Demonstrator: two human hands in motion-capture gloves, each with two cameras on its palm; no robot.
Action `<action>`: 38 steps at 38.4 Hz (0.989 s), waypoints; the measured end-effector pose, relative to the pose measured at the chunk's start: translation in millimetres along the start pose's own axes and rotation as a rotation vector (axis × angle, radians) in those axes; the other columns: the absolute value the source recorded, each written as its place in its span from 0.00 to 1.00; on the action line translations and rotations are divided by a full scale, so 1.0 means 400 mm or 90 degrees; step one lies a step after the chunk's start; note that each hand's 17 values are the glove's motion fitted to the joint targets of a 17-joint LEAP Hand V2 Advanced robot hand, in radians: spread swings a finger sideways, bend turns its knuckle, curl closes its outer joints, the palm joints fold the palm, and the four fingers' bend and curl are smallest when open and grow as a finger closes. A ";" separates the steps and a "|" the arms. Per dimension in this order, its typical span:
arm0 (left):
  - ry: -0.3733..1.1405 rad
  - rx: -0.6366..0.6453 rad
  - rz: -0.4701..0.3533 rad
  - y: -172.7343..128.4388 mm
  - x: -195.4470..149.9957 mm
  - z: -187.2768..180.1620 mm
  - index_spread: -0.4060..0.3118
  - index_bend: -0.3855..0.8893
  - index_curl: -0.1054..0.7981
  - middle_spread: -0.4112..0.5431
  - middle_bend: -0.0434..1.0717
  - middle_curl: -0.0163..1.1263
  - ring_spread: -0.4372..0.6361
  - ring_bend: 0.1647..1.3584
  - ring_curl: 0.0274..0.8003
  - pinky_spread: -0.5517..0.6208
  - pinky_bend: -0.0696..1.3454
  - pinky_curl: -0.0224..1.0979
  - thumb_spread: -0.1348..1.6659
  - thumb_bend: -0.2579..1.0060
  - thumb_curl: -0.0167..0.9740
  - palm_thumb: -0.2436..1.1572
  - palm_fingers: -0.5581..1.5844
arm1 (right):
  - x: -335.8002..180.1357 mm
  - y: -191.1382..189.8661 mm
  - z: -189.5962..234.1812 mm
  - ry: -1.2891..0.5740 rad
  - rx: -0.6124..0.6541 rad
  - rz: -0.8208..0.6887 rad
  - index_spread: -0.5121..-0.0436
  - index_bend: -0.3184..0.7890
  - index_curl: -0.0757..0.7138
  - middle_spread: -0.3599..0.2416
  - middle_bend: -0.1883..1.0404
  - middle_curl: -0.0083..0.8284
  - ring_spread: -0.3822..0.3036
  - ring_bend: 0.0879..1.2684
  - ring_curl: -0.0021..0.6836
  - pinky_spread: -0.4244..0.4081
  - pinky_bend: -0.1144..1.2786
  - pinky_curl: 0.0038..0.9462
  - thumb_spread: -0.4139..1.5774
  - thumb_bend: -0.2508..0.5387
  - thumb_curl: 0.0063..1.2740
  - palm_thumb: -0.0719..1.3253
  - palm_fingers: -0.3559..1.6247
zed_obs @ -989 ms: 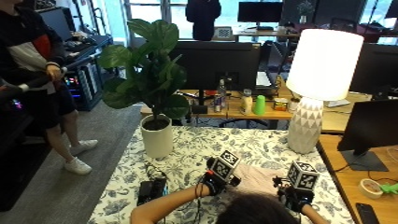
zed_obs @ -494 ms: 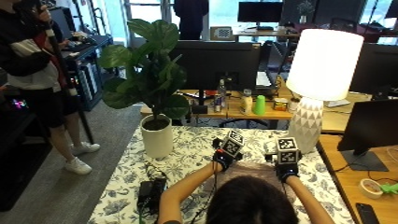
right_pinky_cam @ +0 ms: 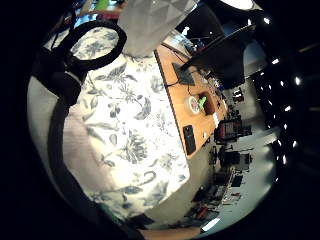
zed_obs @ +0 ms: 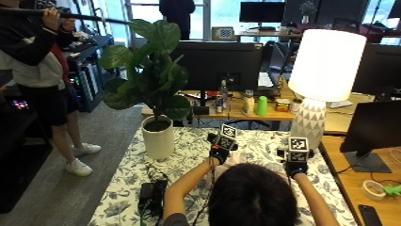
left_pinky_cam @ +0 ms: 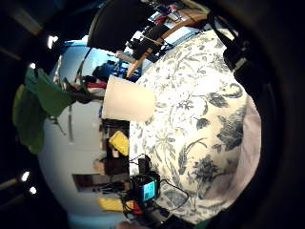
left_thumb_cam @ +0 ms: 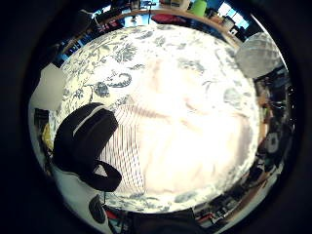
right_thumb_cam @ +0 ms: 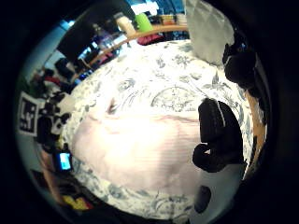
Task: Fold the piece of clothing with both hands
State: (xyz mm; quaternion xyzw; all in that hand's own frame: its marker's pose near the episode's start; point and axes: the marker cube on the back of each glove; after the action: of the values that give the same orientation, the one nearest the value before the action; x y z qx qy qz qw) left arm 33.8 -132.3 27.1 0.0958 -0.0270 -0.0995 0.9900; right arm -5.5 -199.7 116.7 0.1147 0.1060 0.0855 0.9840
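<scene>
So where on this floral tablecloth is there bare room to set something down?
Free patches: the floral tablecloth between the white plant pot and the left hand, and the strip between the right hand and the tablecloth's right edge. Crowded: the middle, where the pale pink garment lies, and the front-left corner with black adapters and cables.

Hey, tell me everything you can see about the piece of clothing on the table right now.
The piece of clothing is pale pink, soft-looking fabric with fine stripes in part, lying mostly flat with wrinkles on the floral tablecloth. From the outside view the person's head hides nearly all of it. Gloved fingers curl at its striped edge; fingers curl at its other side.
</scene>
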 end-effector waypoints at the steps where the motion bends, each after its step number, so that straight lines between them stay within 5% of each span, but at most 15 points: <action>1: -0.003 0.002 0.008 0.001 0.025 -0.005 0.35 0.38 0.47 0.28 0.12 0.35 0.21 0.31 0.50 0.26 0.46 0.40 0.72 0.18 0.23 0.48 0.54 | 0.031 -0.005 0.001 0.013 0.000 0.006 0.59 0.38 0.53 0.35 0.39 0.59 0.30 0.38 0.65 0.26 0.45 0.42 0.76 0.28 0.36 0.75 0.73; 8: 0.056 0.035 0.088 0.019 0.113 -0.016 0.38 0.41 0.47 0.35 0.12 0.31 0.26 0.33 0.49 0.29 0.47 0.40 0.71 0.18 0.22 0.44 0.52 | 0.116 -0.019 0.006 0.040 -0.014 0.016 0.58 0.37 0.50 0.39 0.35 0.58 0.32 0.36 0.64 0.30 0.44 0.41 0.80 0.29 0.35 0.71 0.71; 15: 0.181 -0.259 0.281 0.182 0.189 0.078 0.40 0.49 0.52 0.51 0.06 0.24 0.37 0.32 0.49 0.39 0.46 0.40 0.72 0.17 0.20 0.36 0.42 | 0.120 0.063 0.056 0.010 -0.150 0.058 0.57 0.35 0.47 0.41 0.32 0.57 0.35 0.33 0.63 0.34 0.44 0.41 0.82 0.28 0.33 0.68 0.69; 20: 0.134 -0.119 0.161 0.150 0.202 0.186 0.44 0.48 0.54 0.60 0.11 0.21 0.46 0.33 0.49 0.50 0.43 0.39 0.74 0.18 0.19 0.33 0.36 | 0.119 0.117 0.131 -0.005 -0.205 0.141 0.57 0.33 0.43 0.43 0.30 0.55 0.38 0.32 0.63 0.37 0.47 0.42 0.83 0.28 0.32 0.65 0.66; 23: 0.112 -0.197 0.134 0.176 0.193 0.237 0.46 0.44 0.53 0.63 0.13 0.20 0.50 0.35 0.48 0.55 0.42 0.37 0.76 0.19 0.19 0.32 0.34 | 0.115 0.171 0.134 0.007 -0.256 0.210 0.56 0.29 0.39 0.46 0.28 0.54 0.40 0.36 0.64 0.40 0.51 0.44 0.83 0.28 0.31 0.62 0.62; 29: 0.191 -0.422 0.207 0.226 0.195 0.273 0.48 0.42 0.51 0.67 0.20 0.21 0.63 0.32 0.45 0.71 0.40 0.35 0.80 0.18 0.16 0.26 0.27 | 0.076 0.330 0.059 0.053 -0.446 0.326 0.59 0.26 0.29 0.54 0.28 0.50 0.45 0.42 0.65 0.43 0.61 0.46 0.84 0.24 0.27 0.50 0.56; 34: 0.108 -0.365 0.103 0.195 0.196 0.271 0.46 0.43 0.51 0.66 0.19 0.21 0.66 0.31 0.42 0.75 0.41 0.34 0.79 0.20 0.18 0.27 0.31 | 0.037 0.298 0.069 0.051 -0.331 0.223 0.63 0.28 0.24 0.56 0.32 0.51 0.45 0.45 0.64 0.41 0.64 0.45 0.83 0.29 0.25 0.48 0.58; 38: 0.101 -0.367 0.103 0.194 0.198 0.263 0.45 0.43 0.50 0.65 0.19 0.22 0.66 0.33 0.41 0.74 0.42 0.34 0.78 0.20 0.19 0.29 0.34 | -0.005 0.297 0.068 0.059 -0.314 0.207 0.71 0.29 0.22 0.53 0.39 0.54 0.40 0.48 0.64 0.38 0.61 0.43 0.84 0.37 0.28 0.58 0.64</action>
State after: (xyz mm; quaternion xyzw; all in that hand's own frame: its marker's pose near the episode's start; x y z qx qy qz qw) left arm 118.5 -93.1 148.1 -0.1839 0.0720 -0.0164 0.9802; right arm -18.2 -91.6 171.7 -0.1164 0.1070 0.2699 0.9498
